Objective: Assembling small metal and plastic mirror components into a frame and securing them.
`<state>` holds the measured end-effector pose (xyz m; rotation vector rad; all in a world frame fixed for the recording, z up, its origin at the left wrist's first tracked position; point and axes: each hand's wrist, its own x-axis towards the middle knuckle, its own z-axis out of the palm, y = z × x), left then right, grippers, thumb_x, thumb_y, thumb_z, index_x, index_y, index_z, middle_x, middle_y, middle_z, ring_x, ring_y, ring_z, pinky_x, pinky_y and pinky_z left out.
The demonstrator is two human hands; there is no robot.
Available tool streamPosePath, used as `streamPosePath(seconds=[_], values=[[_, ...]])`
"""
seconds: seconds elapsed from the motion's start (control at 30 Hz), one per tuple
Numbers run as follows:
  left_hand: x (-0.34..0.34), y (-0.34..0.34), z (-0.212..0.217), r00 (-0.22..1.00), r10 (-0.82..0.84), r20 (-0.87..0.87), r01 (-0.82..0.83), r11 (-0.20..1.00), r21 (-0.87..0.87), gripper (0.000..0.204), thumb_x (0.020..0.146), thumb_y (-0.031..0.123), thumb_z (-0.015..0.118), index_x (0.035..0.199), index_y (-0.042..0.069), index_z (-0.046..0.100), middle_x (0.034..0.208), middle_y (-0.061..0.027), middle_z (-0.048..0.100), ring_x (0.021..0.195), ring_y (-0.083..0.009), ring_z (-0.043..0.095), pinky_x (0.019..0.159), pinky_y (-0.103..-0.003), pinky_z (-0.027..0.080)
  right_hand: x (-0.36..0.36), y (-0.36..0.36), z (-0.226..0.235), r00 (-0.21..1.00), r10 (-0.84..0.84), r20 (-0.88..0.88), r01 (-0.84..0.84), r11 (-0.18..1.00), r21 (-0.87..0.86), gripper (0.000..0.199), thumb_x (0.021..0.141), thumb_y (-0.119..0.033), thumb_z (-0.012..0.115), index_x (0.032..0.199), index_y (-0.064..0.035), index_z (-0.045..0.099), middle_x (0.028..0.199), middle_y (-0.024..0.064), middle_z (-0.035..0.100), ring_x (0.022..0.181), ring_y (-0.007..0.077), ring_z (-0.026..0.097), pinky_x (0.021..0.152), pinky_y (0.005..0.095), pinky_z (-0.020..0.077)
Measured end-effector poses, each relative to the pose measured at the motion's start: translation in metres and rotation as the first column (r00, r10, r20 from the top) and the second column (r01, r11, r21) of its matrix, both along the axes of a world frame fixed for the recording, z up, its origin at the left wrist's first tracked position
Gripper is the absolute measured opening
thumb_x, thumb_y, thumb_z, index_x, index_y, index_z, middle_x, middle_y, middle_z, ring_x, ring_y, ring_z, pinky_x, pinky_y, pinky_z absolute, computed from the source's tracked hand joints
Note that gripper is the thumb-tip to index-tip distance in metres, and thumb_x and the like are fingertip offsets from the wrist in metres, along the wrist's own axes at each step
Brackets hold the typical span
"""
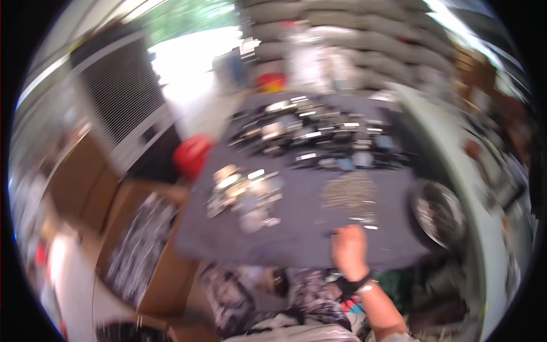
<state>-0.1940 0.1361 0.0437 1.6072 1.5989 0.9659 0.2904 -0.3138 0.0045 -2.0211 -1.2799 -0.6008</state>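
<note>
My right hand (350, 246) rests over the near edge of a table covered with a dark grey cloth (302, 228), a black band and a bracelet at its wrist. Motion smears its fingers, so I cannot make out whether they hold anything. Just beyond them lie a few small shiny pieces (367, 221) and a flat heap of small grey-brown pieces (348, 191). Left of these is a pile of pale and clear pieces (246, 192). A wide heap of black and shiny items (319, 134) covers the far end. My left hand is out of view.
A metal bowl (437, 214) stands at the table's right edge. To the left are an open cardboard box (165, 285) of clear plastic-wrapped items, a red rounded object (192, 155) and a large grilled unit (117, 85). Stacked sacks (376, 48) line the back.
</note>
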Motion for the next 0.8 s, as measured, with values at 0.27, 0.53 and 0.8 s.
streamPosePath(seconds=[0.27,0.53,0.8], values=[[-0.294,-0.266,0.058,0.863,0.505,0.007,-0.5,0.857,-0.12,0.014,0.084,0.012,0.061,0.09,-0.001,0.065,0.074,-0.003,0.064,0.065,-0.0132,0.06,0.06,-0.027,0.049,0.005,-0.016,0.009,0.993,-0.112,-0.048,0.111,0.993,-0.025,0.03,0.082,0.001,0.055,0.112,0.0035,0.053,0.108,0.0195,0.052,0.103,0.0356,0.051,0.091,0.0405,0.0402],[-0.005,-0.255,0.099,0.803,-0.34,0.489,0.469,0.867,-0.168,0.015,0.084,0.006,0.06,0.092,-0.006,0.065,0.064,-0.0032,0.059,0.05,-0.0059,0.048,0.048,-0.02,0.037,-0.122,0.05,0.09,0.58,0.722,-0.376,-0.74,0.661,0.127,0.035,0.077,-0.005,0.064,0.112,-0.0027,0.06,0.107,0.0163,0.06,0.085,0.0278,0.06,0.074,0.0347,0.0494],[0.177,-0.241,0.058,0.336,-0.586,0.737,0.926,0.348,-0.145,0.016,0.085,0.006,0.062,0.095,-0.006,0.064,0.071,-0.0069,0.063,0.049,-0.0076,0.05,0.046,-0.019,0.039,-0.106,0.037,0.071,-0.057,0.464,-0.884,-0.846,0.448,0.29,0.026,0.087,-0.012,0.063,0.108,0.0021,0.056,0.081,0.0021,0.06,0.071,0.011,0.057,0.066,0.026,0.0464]])
